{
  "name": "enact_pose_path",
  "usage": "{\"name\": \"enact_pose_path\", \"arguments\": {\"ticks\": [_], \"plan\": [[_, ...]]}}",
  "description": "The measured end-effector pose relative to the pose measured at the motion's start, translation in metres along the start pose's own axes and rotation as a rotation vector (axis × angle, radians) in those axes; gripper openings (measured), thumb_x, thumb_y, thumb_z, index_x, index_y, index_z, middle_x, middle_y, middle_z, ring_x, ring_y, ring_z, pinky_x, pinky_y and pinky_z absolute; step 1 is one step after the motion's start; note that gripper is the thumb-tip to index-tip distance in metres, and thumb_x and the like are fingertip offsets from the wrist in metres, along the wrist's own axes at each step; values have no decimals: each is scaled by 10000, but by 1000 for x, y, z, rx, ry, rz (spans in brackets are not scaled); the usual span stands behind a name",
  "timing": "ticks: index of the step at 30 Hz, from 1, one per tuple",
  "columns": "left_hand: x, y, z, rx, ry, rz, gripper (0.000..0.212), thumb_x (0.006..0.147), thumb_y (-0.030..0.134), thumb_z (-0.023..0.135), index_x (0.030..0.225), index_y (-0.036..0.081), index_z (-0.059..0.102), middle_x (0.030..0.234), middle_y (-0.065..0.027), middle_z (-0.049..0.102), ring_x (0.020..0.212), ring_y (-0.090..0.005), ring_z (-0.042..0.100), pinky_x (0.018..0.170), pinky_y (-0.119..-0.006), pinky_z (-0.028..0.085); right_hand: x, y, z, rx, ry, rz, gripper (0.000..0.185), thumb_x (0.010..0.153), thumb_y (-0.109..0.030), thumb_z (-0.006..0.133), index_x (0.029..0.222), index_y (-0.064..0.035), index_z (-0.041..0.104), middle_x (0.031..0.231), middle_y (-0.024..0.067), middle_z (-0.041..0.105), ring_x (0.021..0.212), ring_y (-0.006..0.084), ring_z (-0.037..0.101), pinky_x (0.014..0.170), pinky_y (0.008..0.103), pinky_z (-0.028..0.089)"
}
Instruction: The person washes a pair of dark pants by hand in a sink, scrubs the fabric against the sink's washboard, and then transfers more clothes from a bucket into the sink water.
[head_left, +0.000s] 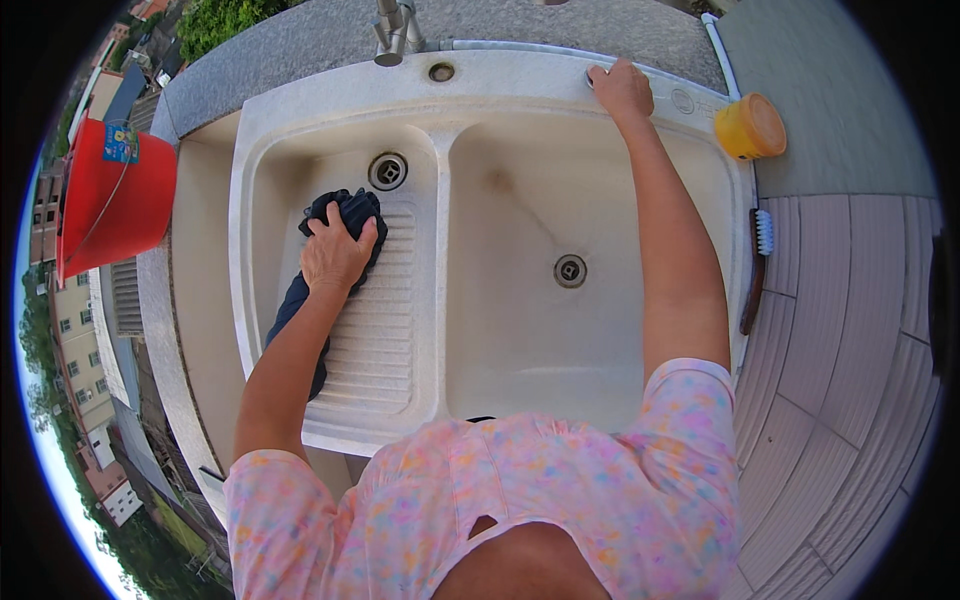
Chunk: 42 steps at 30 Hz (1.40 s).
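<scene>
My left hand (334, 251) presses down with spread fingers on a bunched dark cloth (358, 210). The cloth lies along the ribbed washboard (375, 315) in the left basin, its lower length partly hidden behind my forearm. My right hand (624, 88) is at the back rim of the stone-like double sink (525, 81). Its fingers curl at a small round metal fitting (590, 78), mostly covered by them. In the left basin a drain (388, 171) shows just beyond the cloth. Another drain (570, 271) is in the wide right basin, where a brownish stain marks the floor.
A metal faucet (390, 37) rises behind the left basin. On the left ledge stands a red bucket (120, 199). A yellow tub (750, 127) and a scrubbing brush (757, 262) sit along the sink's right edge. A pale pipe (517, 49) runs behind the rim.
</scene>
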<state>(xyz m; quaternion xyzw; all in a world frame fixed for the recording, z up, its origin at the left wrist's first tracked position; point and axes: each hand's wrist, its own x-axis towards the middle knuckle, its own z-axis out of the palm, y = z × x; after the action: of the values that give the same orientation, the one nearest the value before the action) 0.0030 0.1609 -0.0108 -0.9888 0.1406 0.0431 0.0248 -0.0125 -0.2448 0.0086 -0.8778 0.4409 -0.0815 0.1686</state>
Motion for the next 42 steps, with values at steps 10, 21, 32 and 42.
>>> {"name": "enact_pose_path", "arguments": {"ticks": [10, 21, 32, 42], "plan": [[1, 0, 1, -6, -16, -16, 663, 786, 535, 480, 1231, 48, 420, 995, -247, 531, 811, -393, 591, 701, -449, 477, 5, 8, -11, 18, -31, -109, 347, 703, -328, 586, 880, -37, 653, 926, 178, 634, 868, 325, 614, 735, 405, 503], [2, -1, 7, 3, 19, 4, 673, 767, 548, 490, 1216, 51, 428, 971, -245, 524, 782, -375, 605, 674, -424, 491, -52, 53, -26, 501, 203, -107, 219, 688, -232, 572, 712, -33, 658, 613, 111, 617, 612, 242, 609, 574, 332, 465], [2, -1, 5, 3, -6, -17, 674, 768, 553, 482, 1224, 61, 413, 998, -245, 518, 819, -380, 597, 713, -431, 477, -205, 178, 11, 889, -168, 464, 196, 747, -123, 563, 588, -9, 558, 530, 27, 529, 471, 82, 447, 446, 222, 346], [1, 0, 4, 13, -3, -13, 671, 773, 557, 478, 1215, 56, 415, 993, -243, 523, 801, -380, 599, 701, -432, 482, -254, 196, 41, 986, -205, 645, 152, 736, -110, 560, 627, -5, 570, 541, 39, 541, 461, 85, 466, 430, 223, 363]]}}
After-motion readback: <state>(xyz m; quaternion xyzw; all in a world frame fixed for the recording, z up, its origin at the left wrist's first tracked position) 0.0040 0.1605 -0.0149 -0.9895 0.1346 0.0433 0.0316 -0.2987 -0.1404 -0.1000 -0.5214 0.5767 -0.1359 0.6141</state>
